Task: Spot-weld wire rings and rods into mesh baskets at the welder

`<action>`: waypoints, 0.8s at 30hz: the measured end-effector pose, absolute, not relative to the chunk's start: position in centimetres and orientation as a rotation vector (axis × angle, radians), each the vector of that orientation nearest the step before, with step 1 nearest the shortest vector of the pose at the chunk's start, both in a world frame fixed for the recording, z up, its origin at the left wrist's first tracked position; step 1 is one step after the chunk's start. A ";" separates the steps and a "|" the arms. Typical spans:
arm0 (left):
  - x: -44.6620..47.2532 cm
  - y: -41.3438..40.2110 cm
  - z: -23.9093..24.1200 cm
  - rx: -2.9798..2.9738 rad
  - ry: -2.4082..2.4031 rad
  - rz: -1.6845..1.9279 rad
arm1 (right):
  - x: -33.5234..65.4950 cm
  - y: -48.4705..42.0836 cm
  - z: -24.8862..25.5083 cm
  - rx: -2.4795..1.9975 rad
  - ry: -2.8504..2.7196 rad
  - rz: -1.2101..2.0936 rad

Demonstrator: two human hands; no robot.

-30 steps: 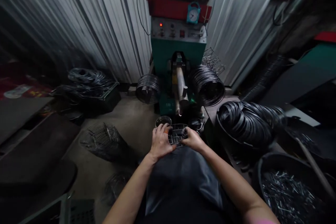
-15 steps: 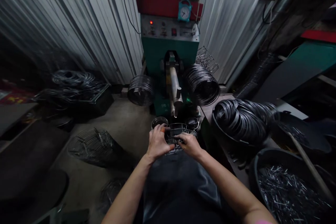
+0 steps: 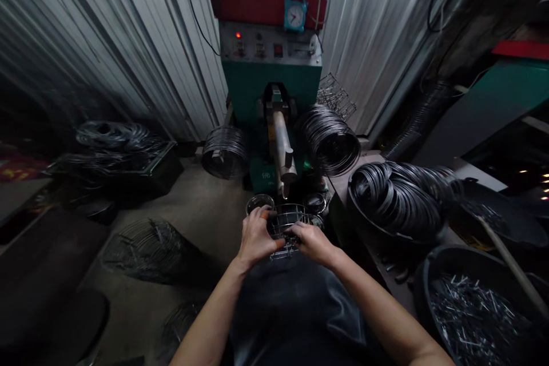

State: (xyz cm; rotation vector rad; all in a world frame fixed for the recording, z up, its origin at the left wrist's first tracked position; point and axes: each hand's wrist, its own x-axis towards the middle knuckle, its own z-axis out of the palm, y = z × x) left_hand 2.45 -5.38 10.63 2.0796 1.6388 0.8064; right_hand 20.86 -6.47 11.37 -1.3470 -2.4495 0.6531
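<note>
A small round basket of metal wire (image 3: 288, 216) is in front of me, close below the electrode tip of a green spot-welding machine (image 3: 240, 77). My left hand (image 3: 254, 239) is closed round its left side, with the thumb reaching along the near wires; orange coverings show on the thumb and one finger. At the right near side of the basket, my right hand (image 3: 316, 243) has its fingers curled in a pinch. What lies between those fingertips is too dark to make out. The machine's pale metal arm (image 3: 282, 143) points down toward the basket.
Wire rings hang at the machine's left (image 3: 225, 151) and right (image 3: 332, 143). At right are a tub of wire coils (image 3: 398, 197) and a bucket of short metal pieces (image 3: 476, 314). A crate of wire (image 3: 158, 166) and a stack of wire rings (image 3: 148, 249) stand on the left floor.
My view has shifted slightly. Both hands stay at the wire basket, and the right fingers sit a little nearer its near edge. The machine has not visibly moved.
</note>
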 end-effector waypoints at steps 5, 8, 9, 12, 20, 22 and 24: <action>2.3 -4.3 10.4 2.082 1.604 0.816 | 20.6 -5.9 11.5 -1.406 -2.471 0.588; 2.2 -3.5 10.4 2.076 1.580 0.837 | 20.5 -5.4 11.6 -1.427 -2.458 0.545; 2.1 -3.1 10.5 2.072 1.575 0.839 | 20.4 -5.2 11.7 -1.430 -2.454 0.532; 2.1 -2.0 10.8 2.054 1.569 0.826 | 20.3 -4.2 12.0 -1.458 -2.453 0.483; 2.8 -1.0 11.1 2.007 1.632 0.791 | 20.3 -3.2 12.1 -1.489 -2.422 0.421; 3.0 -0.9 11.3 2.020 1.672 0.792 | 20.2 -3.1 11.9 -1.522 -2.420 0.387; 3.2 -0.5 11.5 2.027 1.711 0.805 | 19.9 -2.8 11.9 -1.565 -2.404 0.364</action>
